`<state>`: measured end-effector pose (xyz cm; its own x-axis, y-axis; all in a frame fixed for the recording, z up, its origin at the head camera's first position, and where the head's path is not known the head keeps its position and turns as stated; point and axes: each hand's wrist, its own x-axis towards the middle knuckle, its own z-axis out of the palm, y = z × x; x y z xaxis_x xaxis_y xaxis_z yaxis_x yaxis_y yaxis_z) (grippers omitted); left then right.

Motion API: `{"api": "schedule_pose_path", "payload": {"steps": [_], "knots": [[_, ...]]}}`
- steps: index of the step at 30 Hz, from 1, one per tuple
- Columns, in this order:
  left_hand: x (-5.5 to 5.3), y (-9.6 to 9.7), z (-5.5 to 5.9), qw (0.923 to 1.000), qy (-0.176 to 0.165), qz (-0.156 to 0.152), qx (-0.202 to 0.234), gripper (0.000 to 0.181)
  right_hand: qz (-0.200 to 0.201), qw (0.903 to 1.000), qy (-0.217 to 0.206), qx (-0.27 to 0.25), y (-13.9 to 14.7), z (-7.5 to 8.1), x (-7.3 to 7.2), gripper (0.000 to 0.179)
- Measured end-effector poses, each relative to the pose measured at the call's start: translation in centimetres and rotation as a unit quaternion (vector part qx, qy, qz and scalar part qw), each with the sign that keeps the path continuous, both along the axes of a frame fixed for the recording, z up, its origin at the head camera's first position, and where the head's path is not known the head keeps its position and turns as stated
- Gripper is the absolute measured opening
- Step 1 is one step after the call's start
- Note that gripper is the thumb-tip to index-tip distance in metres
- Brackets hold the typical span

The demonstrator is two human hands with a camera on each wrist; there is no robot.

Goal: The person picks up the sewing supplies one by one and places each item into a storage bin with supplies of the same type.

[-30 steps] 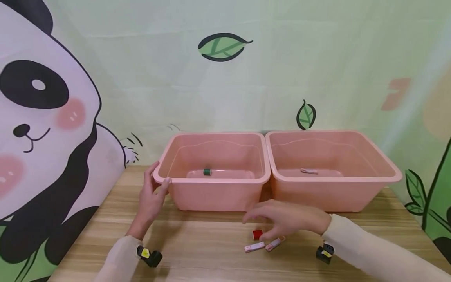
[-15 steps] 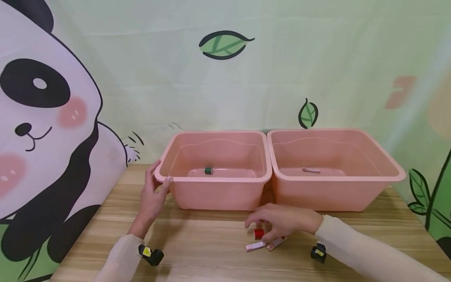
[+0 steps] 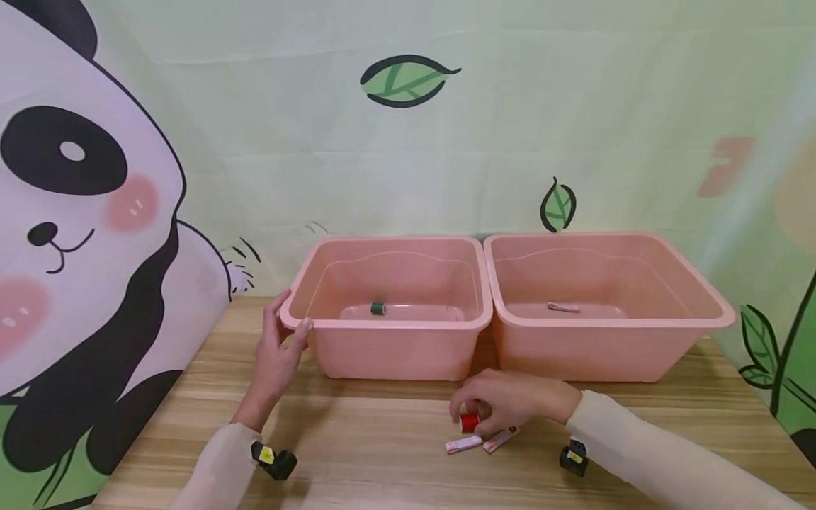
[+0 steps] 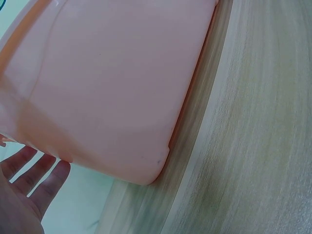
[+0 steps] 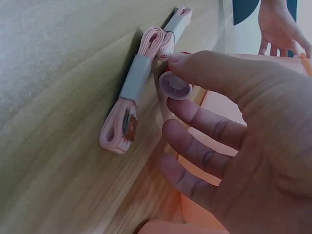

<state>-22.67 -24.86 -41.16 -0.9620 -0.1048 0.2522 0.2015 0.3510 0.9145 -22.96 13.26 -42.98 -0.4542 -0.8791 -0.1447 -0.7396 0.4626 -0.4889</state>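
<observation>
My left hand (image 3: 276, 361) holds the front left corner of the left pink plastic tub (image 3: 389, 354), thumb at the rim and fingers against the side wall. In the left wrist view, bent fingers (image 4: 48, 183) touch the tub's underside of rim. My right hand (image 3: 510, 398) pinches a red thread spool (image 3: 469, 423) on the table between thumb and index finger; its white end (image 5: 175, 87) faces the right wrist camera. Beside it lie two folded pink measuring tapes, one banded tape (image 3: 463, 445) and another tape (image 3: 501, 440) partly under the thumb.
A green thread spool (image 3: 378, 309) lies inside the left tub. The right pink tub (image 3: 599, 354) stands beside it and holds a folded tape (image 3: 563, 307). Behind both tubs hangs a printed cloth (image 3: 408, 177). The wooden table (image 3: 357, 453) extends in front.
My right hand's fingers have drawn in around the red spool after lowering toward it. The left hand stays on the tub's corner, and the view shifted slightly.
</observation>
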Motion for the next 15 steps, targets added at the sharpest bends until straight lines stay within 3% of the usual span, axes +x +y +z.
{"api": "schedule_pose_path", "payload": {"steps": [6,15], "knots": [[-1.3,-0.8,-1.8,1.0,0.0,0.006,-0.008,0.07,0.001,1.0,0.003,-0.008,-0.1,-0.1,0.0,0.028],[-1.4,-1.0,-2.1,1.0,0.006,0.005,-0.006,0.069,0.003,0.9999,-0.002,-0.012,0.0,-0.7,-0.3,0.025]]}}
